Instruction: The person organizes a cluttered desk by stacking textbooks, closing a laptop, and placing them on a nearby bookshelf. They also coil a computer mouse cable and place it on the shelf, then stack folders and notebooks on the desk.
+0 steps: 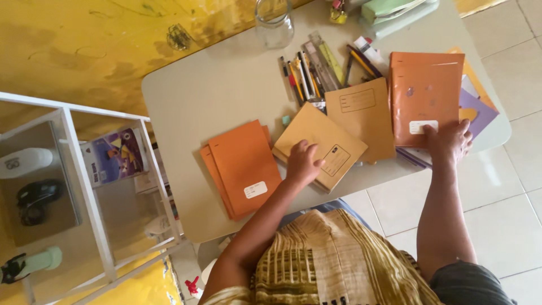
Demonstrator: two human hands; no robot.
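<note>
At centre frame, left hand: the left hand [302, 164] lies palm down on the tan notebook [320, 146], fingers curled loosely over its cover, pressing rather than gripping.
Right of centre, right hand: the right hand [449, 141] rests flat with fingers spread on the lower edge of the orange-brown notebook stack [424, 101], thumb beside its white label; it is open, not clasping.
Tan notebook: tilted, lying on the table [226, 85], its upper right corner overlapping a second tan notebook [362, 116] that sits just beside the orange-brown stack.
Lower left of centre, orange stack: a pile of bright orange notebooks [241, 168], tilted, white label near its lower corner, just left of the left hand and apart from it.
Upper centre, pens: a row of pens, pencils and rulers [319, 70] lies above the tan notebooks.
Top centre, jar: a clear glass jar [274, 22] stands near the table's far edge.
Right edge, papers: purple and yellow sheets [477, 104] poke out from under the orange-brown stack.
Left of frame, shelf: a white metal shelf [84, 175] stands against the yellow wall [84, 45].
</note>
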